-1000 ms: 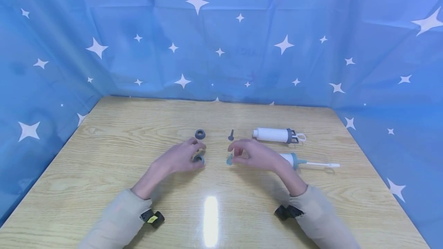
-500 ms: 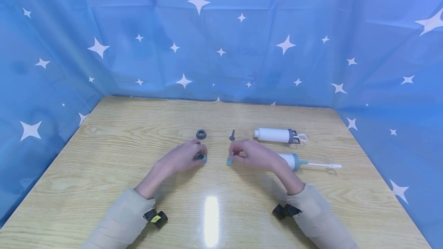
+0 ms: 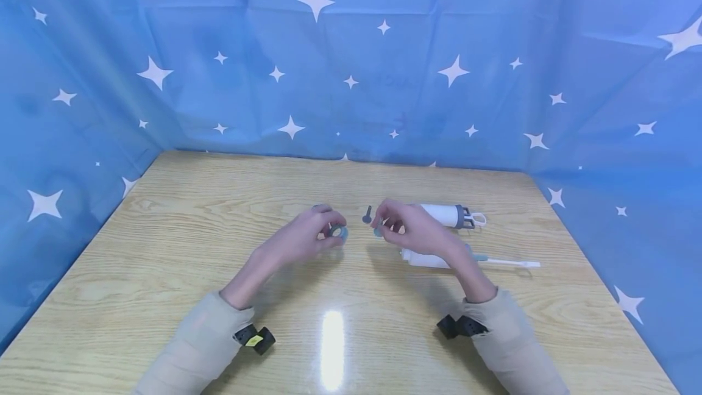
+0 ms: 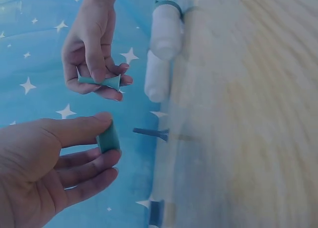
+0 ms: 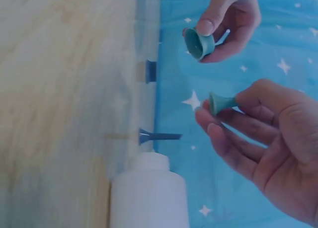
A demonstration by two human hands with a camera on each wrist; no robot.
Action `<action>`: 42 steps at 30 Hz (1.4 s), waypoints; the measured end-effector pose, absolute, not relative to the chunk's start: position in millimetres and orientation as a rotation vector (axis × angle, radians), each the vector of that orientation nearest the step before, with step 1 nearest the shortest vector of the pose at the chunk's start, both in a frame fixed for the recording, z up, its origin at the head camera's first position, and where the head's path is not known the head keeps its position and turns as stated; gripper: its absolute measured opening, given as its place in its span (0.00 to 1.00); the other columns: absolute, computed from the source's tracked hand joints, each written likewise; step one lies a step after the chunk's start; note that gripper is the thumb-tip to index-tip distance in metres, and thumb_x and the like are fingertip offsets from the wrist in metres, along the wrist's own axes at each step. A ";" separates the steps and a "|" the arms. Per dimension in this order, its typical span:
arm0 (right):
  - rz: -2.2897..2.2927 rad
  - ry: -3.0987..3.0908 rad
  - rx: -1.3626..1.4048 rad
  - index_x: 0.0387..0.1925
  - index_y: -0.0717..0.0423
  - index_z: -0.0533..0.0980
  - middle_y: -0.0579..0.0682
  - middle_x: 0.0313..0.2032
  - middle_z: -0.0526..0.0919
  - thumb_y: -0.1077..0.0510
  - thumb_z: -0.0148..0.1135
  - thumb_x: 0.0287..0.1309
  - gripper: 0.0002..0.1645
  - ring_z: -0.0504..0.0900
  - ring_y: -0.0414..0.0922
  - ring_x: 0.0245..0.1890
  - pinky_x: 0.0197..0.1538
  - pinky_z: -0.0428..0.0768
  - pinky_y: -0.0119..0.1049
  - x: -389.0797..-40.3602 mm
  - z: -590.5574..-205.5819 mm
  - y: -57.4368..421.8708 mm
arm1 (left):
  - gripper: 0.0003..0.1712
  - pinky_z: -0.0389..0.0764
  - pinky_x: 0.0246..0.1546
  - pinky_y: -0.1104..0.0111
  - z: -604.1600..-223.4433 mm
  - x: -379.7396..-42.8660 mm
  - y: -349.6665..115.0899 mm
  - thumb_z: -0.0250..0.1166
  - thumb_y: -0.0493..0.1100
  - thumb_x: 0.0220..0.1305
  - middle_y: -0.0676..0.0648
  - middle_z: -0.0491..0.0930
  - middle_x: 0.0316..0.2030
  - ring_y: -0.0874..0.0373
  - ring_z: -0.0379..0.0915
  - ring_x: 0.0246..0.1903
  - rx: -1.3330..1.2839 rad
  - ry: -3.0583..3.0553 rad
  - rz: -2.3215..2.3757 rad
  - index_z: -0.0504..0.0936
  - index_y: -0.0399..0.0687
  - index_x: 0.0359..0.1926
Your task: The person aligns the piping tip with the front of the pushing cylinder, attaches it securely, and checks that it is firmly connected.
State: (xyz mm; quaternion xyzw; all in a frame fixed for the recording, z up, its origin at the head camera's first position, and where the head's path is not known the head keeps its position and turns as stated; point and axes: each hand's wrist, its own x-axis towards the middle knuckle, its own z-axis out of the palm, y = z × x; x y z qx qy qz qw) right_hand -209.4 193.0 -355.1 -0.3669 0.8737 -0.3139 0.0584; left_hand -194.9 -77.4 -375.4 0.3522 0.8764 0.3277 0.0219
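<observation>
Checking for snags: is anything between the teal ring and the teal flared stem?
Nothing visible: only air separates the teal ring in the left hand from the teal flared stem in the right hand. The dark grey flared stem stands farther back.

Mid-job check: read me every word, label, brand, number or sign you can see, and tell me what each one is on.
No text can be read in these views.
Yellow label on the black device by the left sleeve: too small to read.
Blue backdrop: faint marks, too blurred to read.
The teal ring and teal stemmed piece: no lettering visible.
</observation>
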 end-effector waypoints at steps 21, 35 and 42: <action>-1.052 2.746 -1.190 0.55 0.61 0.81 0.48 0.41 0.86 0.65 0.64 0.67 0.15 0.85 0.39 0.34 0.39 0.85 0.34 -202.7 -336.7 205.7 | 0.16 0.82 0.41 0.71 -358.0 -192.9 -62.6 0.72 0.39 0.64 0.49 0.79 0.44 0.60 0.80 0.38 1.192 2.782 1.349 0.81 0.41 0.51; -1.215 2.711 -1.297 0.38 0.50 0.82 0.39 0.32 0.85 0.62 0.70 0.62 0.06 0.84 0.38 0.30 0.34 0.84 0.34 -190.3 -327.7 198.4 | 0.18 0.83 0.50 0.69 -347.7 -178.1 -51.3 0.73 0.35 0.62 0.48 0.81 0.43 0.61 0.84 0.40 1.387 2.632 1.653 0.79 0.38 0.50; -1.334 2.634 -1.476 0.44 0.54 0.83 0.47 0.38 0.86 0.70 0.68 0.61 0.12 0.85 0.39 0.35 0.39 0.85 0.33 -188.9 -326.8 195.8 | 0.17 0.81 0.53 0.70 -347.1 -175.8 -47.2 0.72 0.36 0.63 0.49 0.81 0.44 0.61 0.84 0.43 1.416 2.611 1.683 0.79 0.40 0.51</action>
